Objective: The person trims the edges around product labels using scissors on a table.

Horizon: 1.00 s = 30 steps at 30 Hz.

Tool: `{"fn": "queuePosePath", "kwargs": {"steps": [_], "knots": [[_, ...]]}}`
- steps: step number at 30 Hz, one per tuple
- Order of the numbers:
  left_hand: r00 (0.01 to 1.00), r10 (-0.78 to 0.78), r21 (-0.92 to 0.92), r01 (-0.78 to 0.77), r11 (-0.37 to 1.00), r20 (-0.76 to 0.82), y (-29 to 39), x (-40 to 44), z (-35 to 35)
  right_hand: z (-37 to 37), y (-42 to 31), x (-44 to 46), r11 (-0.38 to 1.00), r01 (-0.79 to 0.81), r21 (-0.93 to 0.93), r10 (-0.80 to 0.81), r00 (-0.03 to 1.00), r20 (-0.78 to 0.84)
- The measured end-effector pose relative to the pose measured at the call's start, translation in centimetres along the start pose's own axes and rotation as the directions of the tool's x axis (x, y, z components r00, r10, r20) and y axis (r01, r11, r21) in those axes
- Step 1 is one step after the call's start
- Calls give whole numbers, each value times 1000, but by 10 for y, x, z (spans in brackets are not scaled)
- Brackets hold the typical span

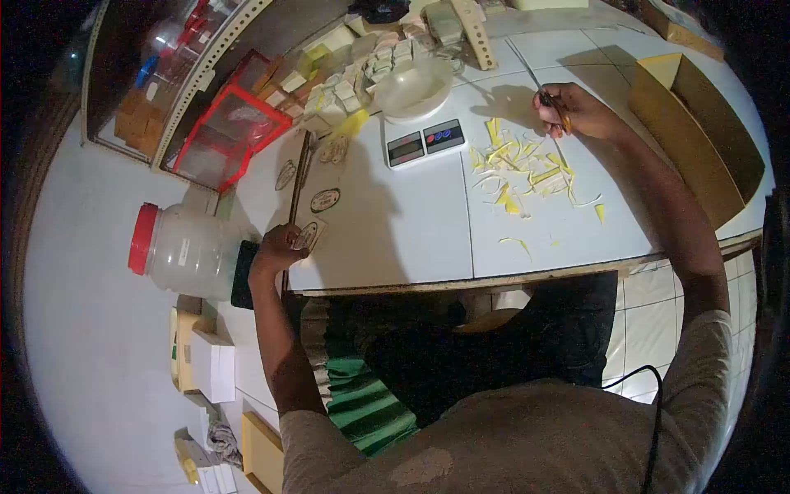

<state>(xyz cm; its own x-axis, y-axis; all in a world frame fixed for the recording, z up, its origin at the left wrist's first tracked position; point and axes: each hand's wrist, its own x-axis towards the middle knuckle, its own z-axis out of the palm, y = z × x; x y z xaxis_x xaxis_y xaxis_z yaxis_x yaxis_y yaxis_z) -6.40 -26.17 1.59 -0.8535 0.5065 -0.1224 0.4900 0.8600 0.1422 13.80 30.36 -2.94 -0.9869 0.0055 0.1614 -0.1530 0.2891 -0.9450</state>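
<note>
My left hand is at the front left of the white table, its fingers closed on an oval label. Just beyond it another oval label lies flat, and a small stack of labels sits farther back. Over the right side of the table, my right hand is wrapped round a pair of scissors with orange-brown handles. Yellow and white paper trimmings are scattered below that hand.
A digital scale stands mid-table, with a pale bowl behind it. Small white boxes are piled at the back. An open cardboard box stands at right. A red-lidded plastic jar stands left, beyond the table edge.
</note>
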Motion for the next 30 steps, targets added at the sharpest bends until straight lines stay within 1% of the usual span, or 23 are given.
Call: {"fn": "queuePosePath", "kwargs": {"steps": [1,2,4,5,7,11,13,17,19,20,22,23,25,28,30], "knots": [[999,11,-2,-11,1000,-46,-4,0,1,1,1,0,999,25,27,-25,1000,-9],[999,13,-2,-13,1000,-42,-7,2,1,0,2,0,999,21,29,-21,1000,-10],[997,-58,-178,65,982,47,-7,2,-1,-1,0,1,1000,21,-12,-21,1000,1],[997,-58,-177,66,982,49,-7,3,0,-2,0,1,1000,19,-11,-19,1000,1],[989,-75,-119,90,989,125,6,2,-2,-3,-1,0,998,64,-17,-63,997,45],[995,-40,-76,48,996,96,-4,8,2,0,-5,-4,999,17,-38,-17,1000,-3],[992,-39,-195,62,979,121,9,2,-5,-3,-2,-1,998,63,-21,-62,997,49],[996,13,-193,4,981,85,-7,6,2,-4,-3,-1,999,37,-37,-35,998,55],[987,90,-372,-34,928,134,-20,13,8,-3,-1,-1,1000,-13,-26,14,999,33],[986,93,-370,-36,928,137,-27,14,9,-4,-1,-1,1000,-16,-24,17,999,30],[978,58,-402,27,915,198,-13,9,2,-5,0,1,998,-14,-58,16,999,45],[978,63,-400,23,916,199,-13,10,1,-7,0,1,998,-15,-57,17,999,40],[979,-20,-368,94,925,202,-14,10,0,-7,1,1,998,26,-58,-22,997,73],[978,-9,-382,90,920,208,-10,5,-4,-4,-4,0,995,-13,-98,15,1000,25],[977,-4,-372,85,924,215,-7,4,-6,-3,-3,-1,996,-7,-84,9,1000,21]]}}
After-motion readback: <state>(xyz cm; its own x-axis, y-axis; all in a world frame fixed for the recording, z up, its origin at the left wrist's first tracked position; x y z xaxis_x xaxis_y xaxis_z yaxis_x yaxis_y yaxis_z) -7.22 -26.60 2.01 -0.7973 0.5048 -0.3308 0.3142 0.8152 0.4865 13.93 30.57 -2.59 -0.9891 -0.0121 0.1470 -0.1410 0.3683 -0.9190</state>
